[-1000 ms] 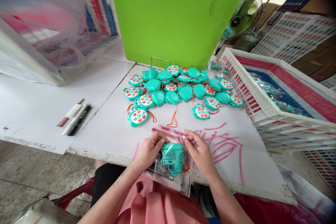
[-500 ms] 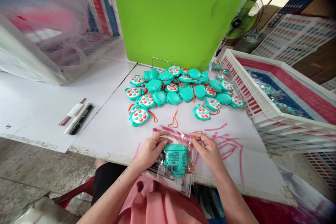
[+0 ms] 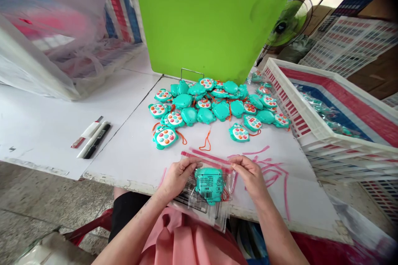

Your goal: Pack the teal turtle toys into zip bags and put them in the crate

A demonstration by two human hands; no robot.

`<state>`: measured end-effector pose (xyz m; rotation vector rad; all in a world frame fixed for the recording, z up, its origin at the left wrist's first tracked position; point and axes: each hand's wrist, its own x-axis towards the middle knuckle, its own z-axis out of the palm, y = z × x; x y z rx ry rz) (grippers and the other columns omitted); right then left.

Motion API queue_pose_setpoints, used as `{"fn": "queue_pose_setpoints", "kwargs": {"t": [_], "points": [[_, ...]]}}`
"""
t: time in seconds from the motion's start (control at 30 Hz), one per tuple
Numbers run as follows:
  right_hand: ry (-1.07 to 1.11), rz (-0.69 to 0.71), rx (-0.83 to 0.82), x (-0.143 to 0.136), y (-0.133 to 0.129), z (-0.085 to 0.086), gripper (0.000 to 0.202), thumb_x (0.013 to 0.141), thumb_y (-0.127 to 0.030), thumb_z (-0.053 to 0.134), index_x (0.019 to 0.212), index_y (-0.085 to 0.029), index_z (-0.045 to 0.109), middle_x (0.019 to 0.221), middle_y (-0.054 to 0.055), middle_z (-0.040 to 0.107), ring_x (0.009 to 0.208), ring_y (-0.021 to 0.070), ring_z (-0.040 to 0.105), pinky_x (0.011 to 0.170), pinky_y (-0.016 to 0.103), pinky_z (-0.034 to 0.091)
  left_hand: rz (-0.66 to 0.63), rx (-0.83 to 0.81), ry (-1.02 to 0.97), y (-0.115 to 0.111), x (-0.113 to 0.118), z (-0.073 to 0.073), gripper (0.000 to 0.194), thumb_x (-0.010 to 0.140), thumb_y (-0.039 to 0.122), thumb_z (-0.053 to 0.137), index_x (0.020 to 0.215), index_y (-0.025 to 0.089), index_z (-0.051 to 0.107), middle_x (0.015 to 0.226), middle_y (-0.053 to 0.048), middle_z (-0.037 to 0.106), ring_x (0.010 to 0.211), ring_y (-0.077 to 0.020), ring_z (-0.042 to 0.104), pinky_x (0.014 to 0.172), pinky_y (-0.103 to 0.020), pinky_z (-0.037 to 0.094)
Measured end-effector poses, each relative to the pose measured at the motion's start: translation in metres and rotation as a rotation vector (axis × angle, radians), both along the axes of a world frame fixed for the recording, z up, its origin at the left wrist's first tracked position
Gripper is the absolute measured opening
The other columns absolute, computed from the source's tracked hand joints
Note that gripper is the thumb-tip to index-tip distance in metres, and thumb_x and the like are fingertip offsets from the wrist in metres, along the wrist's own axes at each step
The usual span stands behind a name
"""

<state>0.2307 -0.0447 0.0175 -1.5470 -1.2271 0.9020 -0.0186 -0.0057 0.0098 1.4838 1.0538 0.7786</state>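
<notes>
A clear plastic zip bag (image 3: pixel 228 198) with a pink-red top strip lies at the table's front edge, and inside it is a teal turtle-shaped toy (image 3: pixel 209 184), its printed back facing up. My left hand (image 3: pixel 179 176) pinches the bag's upper left corner between thumb and fingers. At the upper right corner my right hand (image 3: pixel 250 173) pinches the same bag. More clear bags with dark print (image 3: pixel 199 209) lie beneath it, over the edge. Beyond my hands spreads a pile of similar teal toys (image 3: pixel 221 110) with coloured buttons and orange cords.
A green board (image 3: pixel 211 20) stands behind the pile. At right is a white plastic basket (image 3: pixel 342 140) holding bagged toys. Two markers and a cutter-like tool (image 3: pixel 90 136) lie at left. A plastic-covered bin (image 3: pixel 40 62) stands far left; a fan (image 3: pixel 281 27) is at back right.
The toy has shifted slightly up inside the bag, towards the strip. My right hand has slid a little to the right along the bag's top, which is pulled straighter.
</notes>
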Motion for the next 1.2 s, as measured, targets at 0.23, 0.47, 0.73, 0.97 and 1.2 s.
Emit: {"fn": "queue_pose_setpoints", "kwargs": {"t": [0.23, 0.47, 0.73, 0.97, 1.2], "points": [[0.062, -0.009, -0.022, 0.008, -0.002, -0.012, 0.011, 0.078, -0.028, 0.063, 0.078, -0.020, 0.070, 0.075, 0.003, 0.066, 0.075, 0.0192, 0.058, 0.072, 0.030, 0.044, -0.018, -0.067, -0.037, -0.004, 0.000, 0.008, 0.031, 0.086, 0.024, 0.045, 0.094, 0.019, 0.075, 0.098, -0.003, 0.075, 0.089, -0.0183, 0.066, 0.083, -0.028, 0.050], [0.004, 0.045, -0.014, 0.005, -0.001, -0.002, 0.016, 0.086, -0.034, 0.057, 0.086, -0.020, 0.065, 0.076, 0.001, 0.065, 0.077, 0.0185, 0.058, 0.075, 0.030, 0.044, -0.007, -0.115, -0.132, -0.001, -0.003, 0.010, 0.024, 0.084, 0.024, 0.046, 0.081, 0.017, 0.069, 0.090, -0.005, 0.073, 0.088, -0.0195, 0.065, 0.081, -0.028, 0.049], [-0.063, 0.233, -0.099, -0.003, -0.004, 0.009, 0.049, 0.096, -0.058, 0.039, 0.107, -0.019, 0.067, 0.090, 0.007, 0.070, 0.091, 0.0241, 0.064, 0.085, 0.036, 0.047, -0.038, -0.085, -0.057, -0.004, -0.003, 0.014, 0.036, 0.090, 0.046, 0.051, 0.085, 0.016, 0.070, 0.089, -0.004, 0.073, 0.082, -0.0182, 0.064, 0.075, -0.025, 0.048], [-0.032, 0.222, -0.107, -0.004, -0.004, 0.009, 0.048, 0.095, -0.057, 0.043, 0.103, -0.018, 0.069, 0.087, 0.007, 0.070, 0.088, 0.0242, 0.064, 0.081, 0.036, 0.048, 0.002, -0.090, -0.046, -0.005, 0.000, 0.009, 0.036, 0.089, 0.047, 0.054, 0.085, 0.016, 0.071, 0.081, -0.003, 0.070, 0.073, -0.0151, 0.060, 0.066, -0.022, 0.046], [0.040, 0.218, -0.140, -0.004, -0.004, 0.002, 0.032, 0.089, -0.045, 0.058, 0.105, -0.019, 0.068, 0.090, 0.005, 0.068, 0.082, 0.0197, 0.061, 0.074, 0.031, 0.048, 0.009, -0.077, -0.024, -0.004, 0.000, 0.009, 0.037, 0.090, 0.048, 0.053, 0.084, 0.016, 0.070, 0.083, -0.003, 0.071, 0.071, -0.0144, 0.059, 0.065, -0.022, 0.046]]}}
